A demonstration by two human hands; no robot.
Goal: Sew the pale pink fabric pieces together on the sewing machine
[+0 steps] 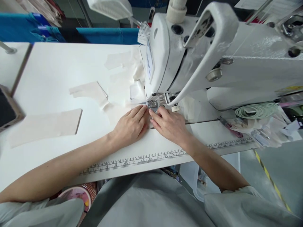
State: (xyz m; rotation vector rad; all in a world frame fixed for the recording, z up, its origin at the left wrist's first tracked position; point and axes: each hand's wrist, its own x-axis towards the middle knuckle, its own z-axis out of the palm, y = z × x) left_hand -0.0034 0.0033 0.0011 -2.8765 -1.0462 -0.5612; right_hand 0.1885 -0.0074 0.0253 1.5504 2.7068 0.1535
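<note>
A white sewing machine (163,60) stands on the white table, its presser foot (152,104) just beyond my fingertips. My left hand (132,123) lies palm down left of the foot, fingers pressed together on pale fabric that is mostly hidden beneath it. Close on the right, my right hand (169,124) has its fingers curled, thumb and forefinger near the foot; what they pinch is too small to make out. Pale cut pieces lie to the left: a curved one (91,92) and a long one (47,126).
A printed ruler (142,161) runs along the table's front edge. To the right are a green coil (255,110), small scissors (230,126) and scraps. A dark box (8,108) sits far left. Below are a clear bin (196,176) and a red basket (91,190).
</note>
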